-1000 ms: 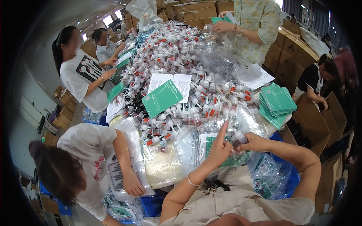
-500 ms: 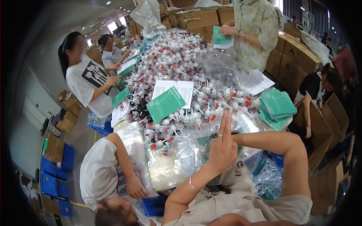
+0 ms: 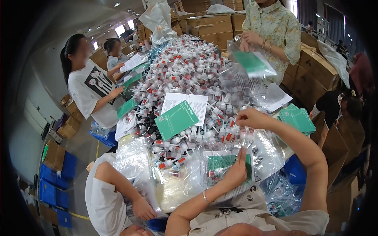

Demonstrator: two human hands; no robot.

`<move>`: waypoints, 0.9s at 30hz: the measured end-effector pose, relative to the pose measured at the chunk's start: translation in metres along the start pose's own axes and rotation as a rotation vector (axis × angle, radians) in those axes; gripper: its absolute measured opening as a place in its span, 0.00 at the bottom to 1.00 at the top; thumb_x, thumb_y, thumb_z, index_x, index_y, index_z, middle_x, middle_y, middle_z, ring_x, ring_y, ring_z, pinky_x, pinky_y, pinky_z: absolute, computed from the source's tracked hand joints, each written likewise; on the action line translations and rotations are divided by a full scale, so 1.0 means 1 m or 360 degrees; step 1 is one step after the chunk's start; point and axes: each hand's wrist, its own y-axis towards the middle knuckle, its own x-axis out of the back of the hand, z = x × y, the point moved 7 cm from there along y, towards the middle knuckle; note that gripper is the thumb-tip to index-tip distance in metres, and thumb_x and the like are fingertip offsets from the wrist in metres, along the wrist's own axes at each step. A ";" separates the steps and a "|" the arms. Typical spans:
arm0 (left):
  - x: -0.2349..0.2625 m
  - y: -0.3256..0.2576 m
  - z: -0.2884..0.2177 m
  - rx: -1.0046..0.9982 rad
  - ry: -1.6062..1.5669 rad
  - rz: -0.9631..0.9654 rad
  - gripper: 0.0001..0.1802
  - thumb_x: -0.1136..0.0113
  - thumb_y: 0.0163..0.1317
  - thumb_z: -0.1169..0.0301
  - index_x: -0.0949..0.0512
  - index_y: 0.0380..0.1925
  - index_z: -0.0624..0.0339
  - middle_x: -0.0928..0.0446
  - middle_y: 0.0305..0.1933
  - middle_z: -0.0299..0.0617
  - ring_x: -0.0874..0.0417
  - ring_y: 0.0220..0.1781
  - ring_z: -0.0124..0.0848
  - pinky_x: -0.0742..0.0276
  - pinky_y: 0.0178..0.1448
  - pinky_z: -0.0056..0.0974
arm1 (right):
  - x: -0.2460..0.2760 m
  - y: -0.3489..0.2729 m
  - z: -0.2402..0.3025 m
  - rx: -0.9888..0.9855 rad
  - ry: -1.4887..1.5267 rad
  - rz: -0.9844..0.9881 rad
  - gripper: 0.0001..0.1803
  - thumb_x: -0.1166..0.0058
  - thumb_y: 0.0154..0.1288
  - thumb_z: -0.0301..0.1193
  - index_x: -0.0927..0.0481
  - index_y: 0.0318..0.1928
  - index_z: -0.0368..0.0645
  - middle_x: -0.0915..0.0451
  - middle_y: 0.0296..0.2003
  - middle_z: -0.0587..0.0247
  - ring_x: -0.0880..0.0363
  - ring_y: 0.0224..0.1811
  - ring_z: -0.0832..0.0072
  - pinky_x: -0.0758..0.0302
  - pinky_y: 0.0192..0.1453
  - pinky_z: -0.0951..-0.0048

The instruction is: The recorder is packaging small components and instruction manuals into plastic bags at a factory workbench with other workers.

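Observation:
My left hand, with a bangle on its wrist, lies over a clear plastic bag. Its fingers are stretched out straight; the thumb is hidden. Inside the bag shows a green booklet with small things that I cannot make out. Farther off, my right hand hovers at the near right edge of a heap of small clear bottles with white nozzles and red bands. Its fingers curl down in a pinch; whatever they hold, if anything, is hidden.
On the heap lie a green booklet and white printed sheets. A stack of green booklets is at the right. Blue bins stand below the table edge. Co-workers sit or stand left and across; one holds a bagged booklet.
My left hand has come down onto the bag, its fingers lower than before. The right hand, hidden behind the left earlier, has moved out toward the bottles. The co-worker across now holds a bag.

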 end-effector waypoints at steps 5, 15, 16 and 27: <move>-0.003 0.002 0.000 0.0084 0.0192 0.0196 0.42 0.50 0.49 0.75 0.54 0.64 0.76 0.49 0.68 0.66 0.19 0.30 0.53 0.21 0.31 0.46 | -0.032 0.058 -0.016 0.0335 -0.1091 -0.0570 0.12 0.44 0.51 0.36 0.17 0.27 0.39 0.23 0.36 0.53 0.25 0.45 0.60 0.28 0.46 0.60; 0.003 -0.004 -0.005 0.0018 0.0045 0.0071 0.41 0.50 0.49 0.78 0.54 0.64 0.75 0.47 0.67 0.66 0.19 0.33 0.52 0.21 0.31 0.45 | -0.048 0.095 -0.037 0.0359 -0.1370 -0.0551 0.10 0.46 0.45 0.32 0.19 0.25 0.38 0.24 0.33 0.52 0.25 0.42 0.57 0.28 0.44 0.58; 0.003 -0.004 -0.004 0.0002 0.0027 0.0045 0.41 0.51 0.49 0.78 0.54 0.65 0.75 0.47 0.67 0.65 0.19 0.35 0.52 0.21 0.33 0.45 | -0.047 0.095 -0.036 0.0400 -0.1337 -0.0539 0.10 0.46 0.45 0.32 0.20 0.25 0.37 0.23 0.32 0.51 0.24 0.40 0.57 0.28 0.43 0.58; 0.001 -0.002 -0.005 -0.0031 0.0075 0.0054 0.41 0.51 0.50 0.79 0.55 0.65 0.75 0.45 0.66 0.65 0.19 0.38 0.52 0.21 0.33 0.43 | 0.006 0.069 -0.013 0.0602 -0.1165 -0.0869 0.08 0.53 0.56 0.29 0.34 0.34 0.39 0.23 0.23 0.51 0.24 0.25 0.52 0.28 0.31 0.55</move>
